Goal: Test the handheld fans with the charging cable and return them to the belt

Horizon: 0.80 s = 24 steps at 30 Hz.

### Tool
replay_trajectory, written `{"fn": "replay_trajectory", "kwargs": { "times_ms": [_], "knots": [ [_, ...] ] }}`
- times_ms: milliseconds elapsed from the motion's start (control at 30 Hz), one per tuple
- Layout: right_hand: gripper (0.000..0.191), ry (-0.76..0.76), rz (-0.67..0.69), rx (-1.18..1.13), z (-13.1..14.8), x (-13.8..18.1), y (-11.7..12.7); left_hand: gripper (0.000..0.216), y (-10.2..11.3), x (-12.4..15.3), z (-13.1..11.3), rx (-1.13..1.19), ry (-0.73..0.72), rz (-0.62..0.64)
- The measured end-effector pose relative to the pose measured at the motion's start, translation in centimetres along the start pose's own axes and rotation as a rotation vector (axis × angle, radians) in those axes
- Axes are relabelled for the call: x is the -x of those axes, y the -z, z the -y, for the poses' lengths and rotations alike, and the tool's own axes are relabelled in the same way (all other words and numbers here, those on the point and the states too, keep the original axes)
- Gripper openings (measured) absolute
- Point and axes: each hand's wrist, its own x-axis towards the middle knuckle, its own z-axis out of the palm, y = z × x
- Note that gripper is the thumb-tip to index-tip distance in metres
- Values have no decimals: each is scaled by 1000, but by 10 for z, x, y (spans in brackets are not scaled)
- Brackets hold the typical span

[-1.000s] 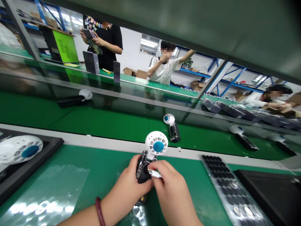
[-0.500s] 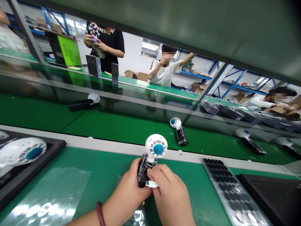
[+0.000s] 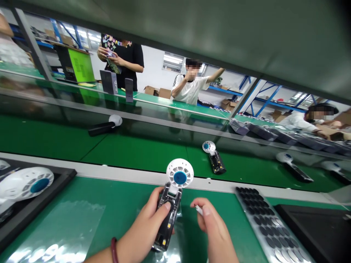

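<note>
A handheld fan [image 3: 172, 215] with a round white head, a blue centre and a dark handle is gripped in my left hand [image 3: 146, 223]. My left thumb presses on the round black part of the handle. Just right of the fan, my right hand [image 3: 215, 230] is closed on a white cable plug [image 3: 199, 209], which stands apart from the fan. Most of the cable is hidden by the hand. Clear plastic film [image 3: 57, 226] lies on the green tabletop [image 3: 123, 197] left of my hands.
On the green conveyor belt [image 3: 153, 146] beyond lie several fans, one an open-handled fan [image 3: 216, 162]. A black tray [image 3: 55, 186] with fans is at left. At right are a sheet of round black pads [image 3: 263, 215] and another dark tray [image 3: 312, 223]. Co-workers stand across the belt.
My right hand has drawn the cable plug away from the fan, to the right. My left thumb now rests on the handle's front, and the fan shows more upright. Fans on the belt shifted right.
</note>
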Motion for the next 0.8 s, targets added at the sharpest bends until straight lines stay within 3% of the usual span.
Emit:
{"fn": "replay_trajectory", "kwargs": {
  "times_ms": [200,467,800],
  "knots": [
    [20,89,164,-1,-3,-1,-6,39,3,-3,-4,161,34,54],
    [17,1,320,-103,2,-1,-5,34,0,0,-8,171,15,55],
    [22,-112,322,-210,-1,-2,-8,46,7,-2,-12,5,14,209]
  ]
}}
